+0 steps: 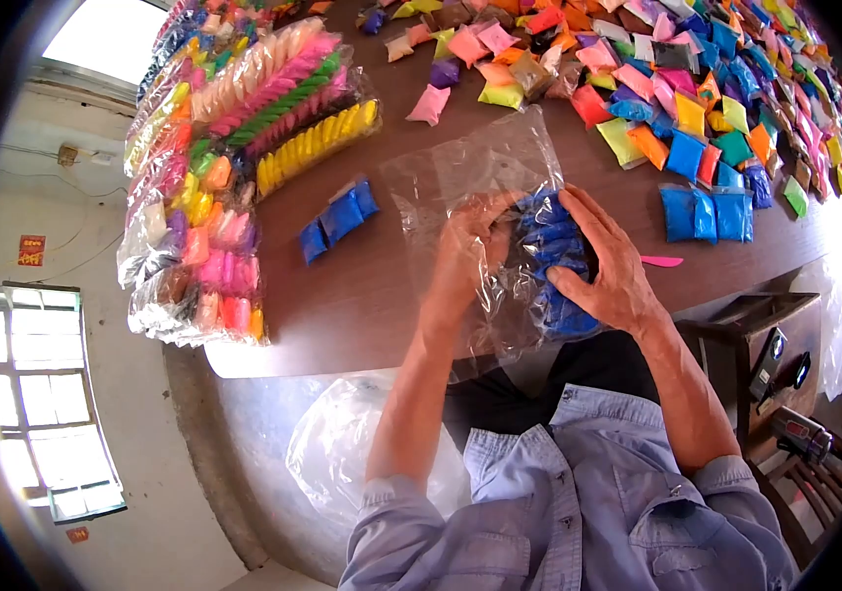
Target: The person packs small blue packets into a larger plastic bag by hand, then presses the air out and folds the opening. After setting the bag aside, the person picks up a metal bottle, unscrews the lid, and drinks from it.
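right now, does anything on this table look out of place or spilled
Nothing looks spilled or torn. One pink packet lies alone on the table, apart from the heap of coloured packets. A thin pink strip sits near the edge beside the right hand, which holds blue packets.

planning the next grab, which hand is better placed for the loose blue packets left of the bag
Left, probably: the left hand lies nearest the loose packets; the right hand holds the stack inside the bag.
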`<state>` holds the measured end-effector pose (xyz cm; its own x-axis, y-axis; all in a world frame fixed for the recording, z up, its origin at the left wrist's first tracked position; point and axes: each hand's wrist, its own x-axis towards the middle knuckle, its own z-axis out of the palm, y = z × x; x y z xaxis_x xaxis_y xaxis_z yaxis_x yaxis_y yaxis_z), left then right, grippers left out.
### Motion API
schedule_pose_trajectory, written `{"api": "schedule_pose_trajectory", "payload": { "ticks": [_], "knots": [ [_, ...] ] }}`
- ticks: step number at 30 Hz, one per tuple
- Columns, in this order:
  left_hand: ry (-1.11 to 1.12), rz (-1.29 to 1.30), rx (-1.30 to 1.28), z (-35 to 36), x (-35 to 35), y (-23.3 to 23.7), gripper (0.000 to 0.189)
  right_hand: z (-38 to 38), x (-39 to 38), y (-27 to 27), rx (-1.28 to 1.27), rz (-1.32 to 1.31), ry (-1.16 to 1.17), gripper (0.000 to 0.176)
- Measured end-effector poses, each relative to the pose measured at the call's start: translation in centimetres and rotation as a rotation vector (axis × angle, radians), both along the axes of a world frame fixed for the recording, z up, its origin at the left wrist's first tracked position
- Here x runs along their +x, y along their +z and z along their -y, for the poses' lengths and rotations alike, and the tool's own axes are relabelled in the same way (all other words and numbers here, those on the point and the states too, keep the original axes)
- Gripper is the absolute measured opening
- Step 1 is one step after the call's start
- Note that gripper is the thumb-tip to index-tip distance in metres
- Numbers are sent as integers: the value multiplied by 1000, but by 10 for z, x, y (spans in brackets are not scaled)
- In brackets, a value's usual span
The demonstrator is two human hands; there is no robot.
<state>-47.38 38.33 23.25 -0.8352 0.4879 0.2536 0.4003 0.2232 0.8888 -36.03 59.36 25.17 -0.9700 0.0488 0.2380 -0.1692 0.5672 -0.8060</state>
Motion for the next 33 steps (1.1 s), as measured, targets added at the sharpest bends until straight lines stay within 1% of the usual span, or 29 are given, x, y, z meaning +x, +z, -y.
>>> {"api": "schedule_pose_trajectory", "payload": {
  "ticks": [2, 3, 5, 6, 8, 9, 11, 13, 15, 16, 18, 19, 21, 22, 23, 25, 26, 28, 29, 31, 33],
  "knots": [
    [23, -22, -110, 2, 2, 13, 37, 0, 1, -1, -5, -8, -1, 91],
    [24, -32, -114, 3, 5, 16, 37, 0, 1, -2, -26, -11, -6, 90],
    [139, -136, -136, 8, 10, 23, 36, 0, 0, -2, -58, -25, -3, 90],
    [146, -147, -149, 15, 12, 25, 36, 0, 1, -3, -50, -27, -10, 89],
    [257, -86, -208, 32, 13, 23, 32, 0, 0, -5, -52, -36, -16, 88],
    [263, -93, -219, 41, 12, 27, 32, 0, 0, -6, -64, -41, -10, 88],
    [459, -99, -197, 67, 7, 37, 26, -1, 0, -6, -37, -38, -15, 88],
    [606, -220, -249, 103, -11, 38, 22, 0, 1, -5, -45, -35, -13, 88],
    [733, -227, -342, 130, -23, 54, 21, -1, 1, -6, -30, -34, -16, 87],
    [736, -230, -345, 149, -31, 55, 21, 0, 1, -5, -35, -36, -14, 87],
    [851, -261, -455, 193, -53, 37, 26, 0, 2, -3, -50, -7, -28, 88],
    [850, -265, -457, 208, -59, 31, 26, 0, 2, -4, -54, -9, -30, 88],
    [909, -224, -590, 231, -66, 17, 30, 0, 2, -6, -28, -7, -34, 88],
    [912, -115, -574, 237, -68, 13, 33, 0, 2, -6, -29, -6, -34, 88],
    [911, -113, -575, 241, -69, 6, 33, 0, 3, -7, -22, -7, -36, 88],
    [857, -43, -366, 243, -68, -1, 35, 0, 2, -7, -12, -6, -37, 88],
    [859, -40, -365, 247, -67, -2, 35, 0, 2, -7, -8, -9, -39, 88],
    [830, 272, -260, 242, -57, 17, 46, 1, 2, -8, -3, -13, -37, 88],
    [831, 271, -259, 240, -51, 24, 46, 1, 2, -8, -4, -14, -39, 88],
    [790, 377, -141, 240, -38, 28, 53, 0, 2, -9, -5, -15, -44, 88],
    [782, 392, -124, 241, -29, 32, 54, 0, 3, -9, 9, -29, -41, 88]
  ]
}}
